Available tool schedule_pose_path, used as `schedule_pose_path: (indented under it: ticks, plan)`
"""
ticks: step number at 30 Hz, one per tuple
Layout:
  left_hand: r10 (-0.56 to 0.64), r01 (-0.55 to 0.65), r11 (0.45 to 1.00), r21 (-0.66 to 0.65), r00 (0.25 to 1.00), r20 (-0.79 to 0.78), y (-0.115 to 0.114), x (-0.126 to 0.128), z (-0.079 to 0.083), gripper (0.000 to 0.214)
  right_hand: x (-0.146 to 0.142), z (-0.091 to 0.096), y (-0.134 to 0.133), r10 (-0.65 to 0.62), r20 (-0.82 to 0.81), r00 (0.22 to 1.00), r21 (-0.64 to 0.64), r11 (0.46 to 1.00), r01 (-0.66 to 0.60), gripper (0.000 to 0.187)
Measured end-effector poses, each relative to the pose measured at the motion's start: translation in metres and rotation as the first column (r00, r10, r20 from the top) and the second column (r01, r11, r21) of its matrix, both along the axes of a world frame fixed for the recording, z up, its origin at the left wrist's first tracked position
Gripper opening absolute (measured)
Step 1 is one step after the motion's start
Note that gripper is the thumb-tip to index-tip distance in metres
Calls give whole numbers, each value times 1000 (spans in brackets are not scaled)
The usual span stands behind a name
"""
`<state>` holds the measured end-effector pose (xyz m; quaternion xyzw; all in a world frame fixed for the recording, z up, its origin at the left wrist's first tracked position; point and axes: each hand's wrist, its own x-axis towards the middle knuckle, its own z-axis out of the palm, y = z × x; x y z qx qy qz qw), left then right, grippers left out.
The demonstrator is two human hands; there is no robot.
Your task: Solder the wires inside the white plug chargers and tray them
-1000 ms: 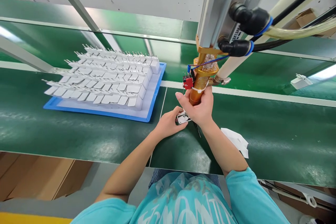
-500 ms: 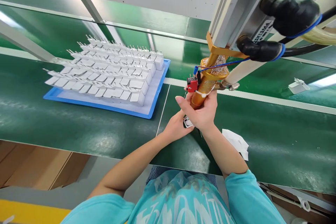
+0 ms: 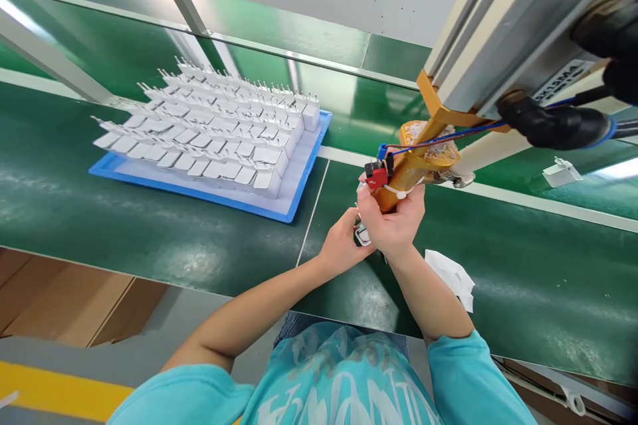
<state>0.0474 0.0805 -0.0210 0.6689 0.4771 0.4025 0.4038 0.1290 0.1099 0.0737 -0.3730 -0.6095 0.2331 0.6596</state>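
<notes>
My right hand (image 3: 395,229) wraps around the lower end of a gold-coloured tube (image 3: 401,176) that hangs slanted from a silver air-cylinder body. A red switch (image 3: 377,174) with wires sits on the tube, just above my thumb. Below it, my left hand (image 3: 343,246) is closed on a small white plastic housing (image 3: 363,235), directly under the tube's end. Most of that housing is hidden by my hands, and so is the tube's tip. Both hands are close together above the green table (image 3: 349,292).
To the left lies a blue-rimmed tray (image 3: 199,198) with rows of white housings (image 3: 244,176) with pins sticking up. A crumpled white sheet (image 3: 451,275) lies beside my right forearm. One more white piece (image 3: 562,172) stands far right. The silver cylinder (image 3: 508,26) and its hoses fill the upper right.
The view has shifted slightly, and the tool appears larger and farther right. Both hands keep their grip, and my right thumb now lies closer to the red switch.
</notes>
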Motion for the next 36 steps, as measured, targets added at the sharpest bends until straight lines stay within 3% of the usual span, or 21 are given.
schedule_pose_path:
  ticks: [5,11,17,21,23,25,28,31,36]
  plan:
    - [-1,1,1000,-11,1000,-28,0,1,0,36,2,-1,-1,20,6,1000,-65,998,-20,20]
    - [13,-13,1000,-3,998,-69,-1,2,-3,36,6,-4,2,-4,4,1000,-46,999,4,39]
    - [-7,2,999,-44,994,-106,4,-2,4,31,9,-4,5,77,-32,997,-29,997,-78,33]
    - [86,-99,988,-122,991,-106,22,-20,11,30,13,-4,13,113,-100,988,-84,989,-122,34]
    - [159,-148,966,-210,987,37,35,-33,18,33,17,-2,18,141,-131,981,-102,983,-155,33]
    - [214,-97,924,-370,933,290,44,-46,28,39,21,0,24,151,-142,978,-117,979,-168,29]
    - [318,92,829,-552,734,600,49,-58,48,49,27,3,31,138,-158,978,-123,980,-158,24]
    - [446,202,742,-640,564,695,46,-61,64,50,31,5,35,110,-175,979,-121,984,-132,24]
    - [562,307,655,-690,413,717,41,-59,72,50,32,6,35,93,-142,985,-134,985,-112,19]
